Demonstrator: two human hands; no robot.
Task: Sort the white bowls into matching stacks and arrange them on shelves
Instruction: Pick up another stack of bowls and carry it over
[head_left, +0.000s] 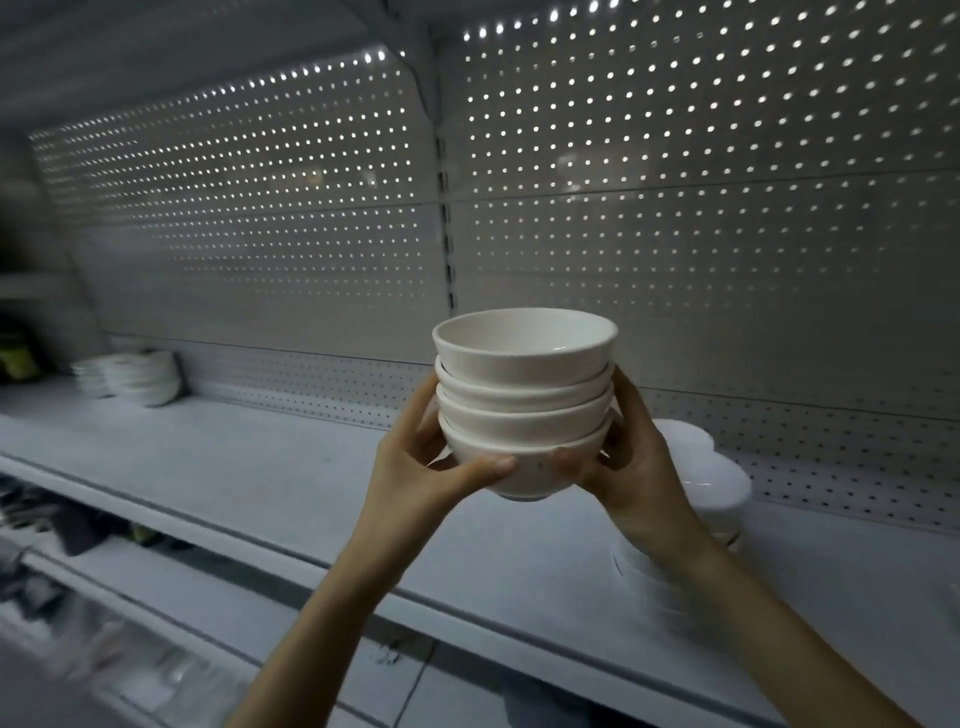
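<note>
A stack of several matching white bowls (524, 395) is held up in the air above the grey shelf (260, 467). My left hand (426, 467) grips the stack's left side, thumb across the bottom bowl. My right hand (623, 467) grips the right side, thumb on the bottom bowl, fingers behind the stack. Behind my right hand, more white dishes (711, 478) stand on the shelf, partly hidden. Another group of white bowls and plates (137, 376) sits at the shelf's far left.
A perforated metal back panel (675, 234) runs behind the shelf, with a vertical upright (445, 208) in its middle. A lower shelf (130, 597) below holds blurred dark items. The shelf above forms a ceiling at the top left.
</note>
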